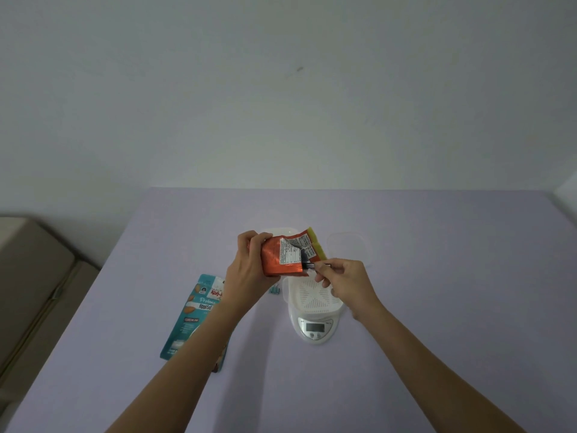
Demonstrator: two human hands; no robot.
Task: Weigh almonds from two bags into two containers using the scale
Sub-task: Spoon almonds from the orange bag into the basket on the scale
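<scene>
Orange bag gripped in left hand, right hand pinching black clip — container on scale below.

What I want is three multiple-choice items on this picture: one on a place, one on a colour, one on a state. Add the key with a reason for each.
1. Where does the white perforated container sit?
A. under the table
B. on the scale
C. on the couch

2. What colour is the flat-lying bag on the table?
A. black
B. pink
C. teal

3. What is the left hand doing?
A. gripping the orange bag
B. resting flat on the table
C. pressing a scale button

Key:
1. B, since the container rests on the scale's platform, just above its display.
2. C, since the printed pouch lying beside the left forearm is teal.
3. A, since the fingers curl round the orange bag's edge and hold it up above the table.
</scene>
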